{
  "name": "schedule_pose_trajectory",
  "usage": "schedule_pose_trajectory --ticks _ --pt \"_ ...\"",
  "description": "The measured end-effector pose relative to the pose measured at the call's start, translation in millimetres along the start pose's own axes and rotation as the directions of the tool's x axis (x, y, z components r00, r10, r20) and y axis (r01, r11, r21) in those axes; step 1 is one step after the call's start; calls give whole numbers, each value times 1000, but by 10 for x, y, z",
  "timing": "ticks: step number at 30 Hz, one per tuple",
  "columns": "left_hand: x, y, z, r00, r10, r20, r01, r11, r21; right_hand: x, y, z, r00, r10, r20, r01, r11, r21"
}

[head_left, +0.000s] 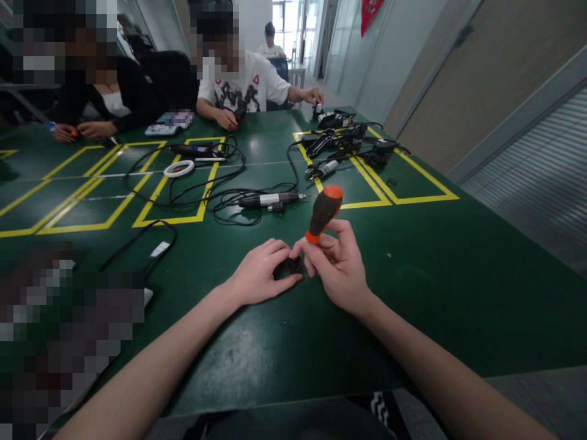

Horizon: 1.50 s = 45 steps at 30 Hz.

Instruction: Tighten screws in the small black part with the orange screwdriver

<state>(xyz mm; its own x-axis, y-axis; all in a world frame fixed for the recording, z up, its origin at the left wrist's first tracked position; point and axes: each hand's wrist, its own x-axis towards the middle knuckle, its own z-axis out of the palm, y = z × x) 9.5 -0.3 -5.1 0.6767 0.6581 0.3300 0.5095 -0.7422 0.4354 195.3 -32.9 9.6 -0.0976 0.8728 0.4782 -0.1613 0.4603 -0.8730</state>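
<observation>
My right hand grips a screwdriver with an orange and black handle, held nearly upright with its tip pointing down. The tip meets a small black round part on the green table. My left hand curls around that part and pins it to the tabletop. Both hands sit close together near the table's front middle. The screwdriver's shaft is hidden behind my fingers.
An electric screwdriver with tangled black cables lies just beyond my hands. A white tape ring and more tools lie farther back inside yellow floor-style markings. Two people sit at the far edge, hands on the table. A black cable runs at left.
</observation>
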Motion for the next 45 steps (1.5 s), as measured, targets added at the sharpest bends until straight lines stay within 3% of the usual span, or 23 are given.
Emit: schedule_pose_trajectory --ticks 12,19,26,32,45 --pt "22 9 -10 1000 -17 16 17 1000 -6 42 -112 -45 990 -142 -13 130 937 -324" --pt "15 -3 -9 1000 -22 17 22 1000 -15 18 -52 -34 980 -171 -105 143 962 -232" --pt "14 -14 0 1000 -17 15 18 999 -48 16 -103 -56 988 -156 20 154 935 -320" --pt "30 -2 -3 999 -19 28 20 999 -33 -25 -66 -33 998 -66 17 68 984 -167" --pt "26 -19 16 1000 -8 5 8 1000 -9 -12 -53 7 993 -67 -96 53 988 -147"
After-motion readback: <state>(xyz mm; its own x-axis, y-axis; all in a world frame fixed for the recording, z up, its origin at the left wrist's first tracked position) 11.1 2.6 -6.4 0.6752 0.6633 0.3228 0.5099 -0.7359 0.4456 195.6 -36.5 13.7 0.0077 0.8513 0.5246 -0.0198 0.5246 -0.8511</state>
